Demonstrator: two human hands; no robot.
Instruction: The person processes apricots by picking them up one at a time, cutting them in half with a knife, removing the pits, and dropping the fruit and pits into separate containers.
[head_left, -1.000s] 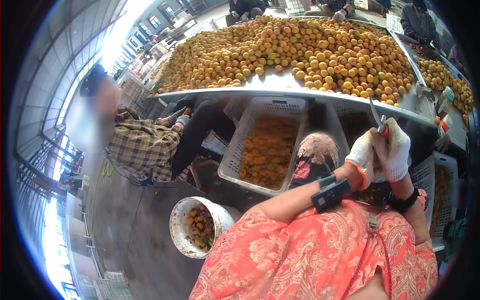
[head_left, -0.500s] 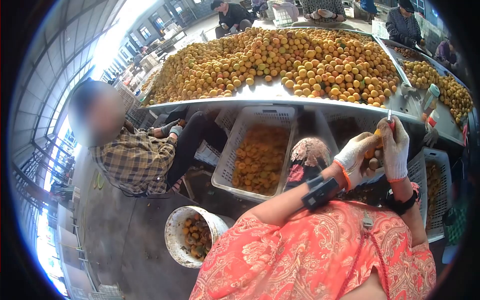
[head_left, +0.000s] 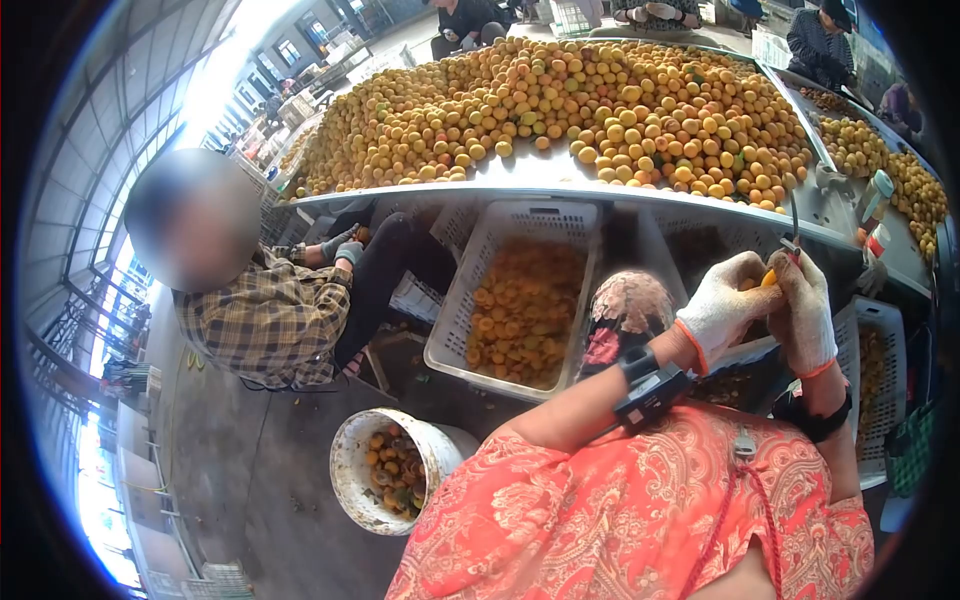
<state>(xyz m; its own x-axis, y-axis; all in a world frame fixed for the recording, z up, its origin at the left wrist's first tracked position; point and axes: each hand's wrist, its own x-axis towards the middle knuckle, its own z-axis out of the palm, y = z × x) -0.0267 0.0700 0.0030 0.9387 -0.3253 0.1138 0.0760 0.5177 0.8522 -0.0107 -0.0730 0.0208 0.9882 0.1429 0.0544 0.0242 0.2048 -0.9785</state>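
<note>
My left hand [head_left: 730, 300], in a white knitted glove with an orange cuff, is closed around an apricot [head_left: 770, 278]; only a small orange part shows at the fingertips. Close beside it, my right hand [head_left: 806, 312], gloved the same way, grips a small knife [head_left: 795, 222] whose thin blade points up and away from me. A bit of red shows at the base of the blade. Both hands meet at the fingertips, in front of the table edge. The gloves hide most of the fruit and the knife's handle.
A metal table [head_left: 520, 172] bears a large heap of apricots [head_left: 560, 100]. Below stand a white crate [head_left: 440, 345] of halved fruit, another crate [head_left: 872, 310] at right and a white bucket [head_left: 345, 450] of scraps. A co-worker in a checked shirt [head_left: 265, 325] sits at left; others work behind.
Both hands have lowered slightly and shifted right in the view. More of the knife blade now shows above the right hand. The fruit seen below the left hand earlier is now hidden.
</note>
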